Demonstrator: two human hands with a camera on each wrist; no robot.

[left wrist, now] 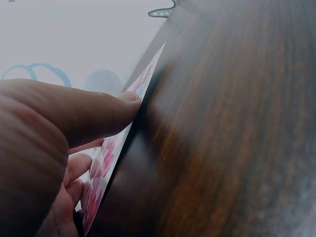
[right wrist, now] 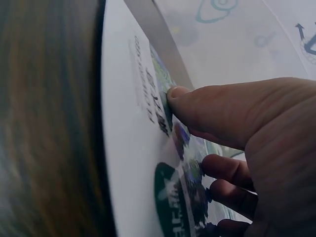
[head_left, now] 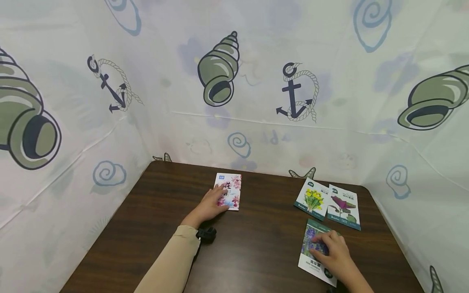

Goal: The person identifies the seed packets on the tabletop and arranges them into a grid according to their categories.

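Pink-flowered packet (head_left: pixel 229 190) lay mid-table (head_left: pixel 161 228) with the left hand (head_left: pixel 210 204) resting flat on it, fingers fairly straight, while the right hand (head_left: pixel 331 252) pressed loosely curled fingers on the purple packet (head_left: pixel 311 260) at the near right.

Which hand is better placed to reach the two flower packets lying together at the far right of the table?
Right. The right hand rests on the purple-flower packet, just below the yellow-flower packet and the purple-leaf packet. The left hand touches the pink-flower packet, farther off.
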